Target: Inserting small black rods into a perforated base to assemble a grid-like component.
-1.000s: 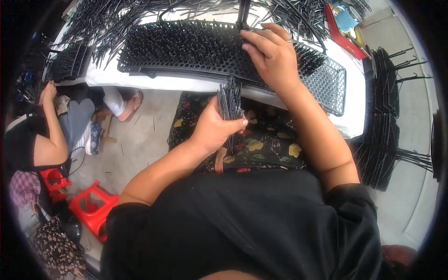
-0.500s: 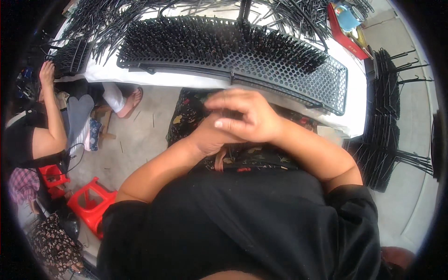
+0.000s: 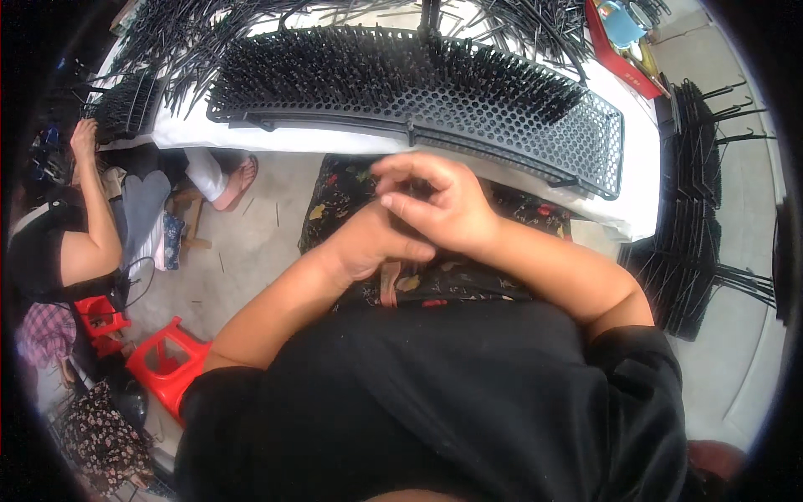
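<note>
My right hand point(image 3: 443, 205) lies over my left hand point(image 3: 381, 238) above my lap, in front of the table. The fingers of the right hand are loosely curved and its thumb stands apart; no object shows in it. The left hand's thumb is stretched out below the right palm, while its other fingers are mostly hidden behind the right hand. Nearest to both hands is a black perforated metal rack point(image 3: 502, 125) on the table. Black sticks point(image 3: 335, 71) stand upright in many of its holes, and the holes at its right end are bare.
Loose black sticks point(image 3: 188, 42) are heaped on the white tabletop point(image 3: 642, 167). A red box point(image 3: 615, 67) stands at the back right. Stacked black racks point(image 3: 690, 217) with hooks are right of the table. At left, a person's arm point(image 3: 96, 197) reaches to another rack; red stools point(image 3: 167, 360) stand behind.
My hands have shifted slightly against each other. The left thumb now shows stretched out below the right hand, and the right fingers have lifted a little. The rack stays in place.
</note>
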Available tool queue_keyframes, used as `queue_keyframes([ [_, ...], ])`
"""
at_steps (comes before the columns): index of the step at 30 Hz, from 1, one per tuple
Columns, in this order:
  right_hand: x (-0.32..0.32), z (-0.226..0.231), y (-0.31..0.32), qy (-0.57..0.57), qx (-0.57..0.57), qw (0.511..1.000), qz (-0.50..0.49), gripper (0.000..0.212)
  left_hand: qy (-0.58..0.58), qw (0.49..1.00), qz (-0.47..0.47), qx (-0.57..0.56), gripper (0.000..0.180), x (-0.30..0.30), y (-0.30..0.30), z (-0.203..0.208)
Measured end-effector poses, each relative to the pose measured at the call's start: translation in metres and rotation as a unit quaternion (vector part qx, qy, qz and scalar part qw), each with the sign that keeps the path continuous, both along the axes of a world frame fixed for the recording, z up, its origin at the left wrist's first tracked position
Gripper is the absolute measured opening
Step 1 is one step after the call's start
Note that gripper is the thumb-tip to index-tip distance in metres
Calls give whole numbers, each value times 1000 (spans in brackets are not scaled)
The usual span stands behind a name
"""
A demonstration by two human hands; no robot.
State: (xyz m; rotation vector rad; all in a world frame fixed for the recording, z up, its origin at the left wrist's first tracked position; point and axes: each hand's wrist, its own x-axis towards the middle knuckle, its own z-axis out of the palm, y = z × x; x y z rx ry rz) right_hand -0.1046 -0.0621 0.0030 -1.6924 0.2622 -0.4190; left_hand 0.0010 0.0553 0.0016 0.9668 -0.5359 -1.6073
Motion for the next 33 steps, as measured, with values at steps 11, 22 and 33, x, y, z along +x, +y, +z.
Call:
queue_keyframes([
  [11, -17, 3, -15, -56, -182, 980, 60, 16, -124, 990, -65, 25, 43, -6, -8, -12],
  [22, -6, 10, -27, -53, -16, 997, -49, 19, -147, 980, 33, 133, 32, -16, -23, 8],
  [33, -22, 23, -36, 10, 148, 984, -98, 47, 51, 987, 148, 37, 22, -6, -24, 3],
])
